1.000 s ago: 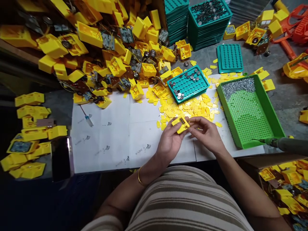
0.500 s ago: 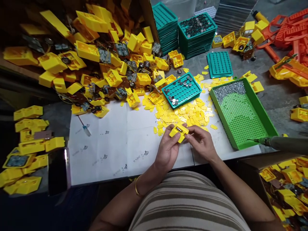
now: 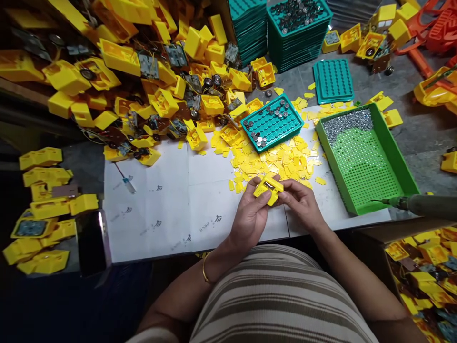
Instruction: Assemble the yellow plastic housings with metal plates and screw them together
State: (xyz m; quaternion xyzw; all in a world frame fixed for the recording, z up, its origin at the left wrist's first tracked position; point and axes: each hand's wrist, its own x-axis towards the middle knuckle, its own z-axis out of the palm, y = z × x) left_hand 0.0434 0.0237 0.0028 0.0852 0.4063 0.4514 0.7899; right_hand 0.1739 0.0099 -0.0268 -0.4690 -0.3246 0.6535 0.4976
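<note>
Lying between both hands, the yellow casing (image 3: pixel 274 194) is held by the left hand (image 3: pixel 249 216) in a thumb-and-finger grip, the right hand (image 3: pixel 303 204) touching its side opposite that grip, any pinch there unclear.

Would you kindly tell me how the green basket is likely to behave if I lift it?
The green basket looks like moulded plastic, so it would probably stay fairly stiff. With silvery bits heaped at its far end, that end may feel heavier, and they could slide if it tilts.
</note>
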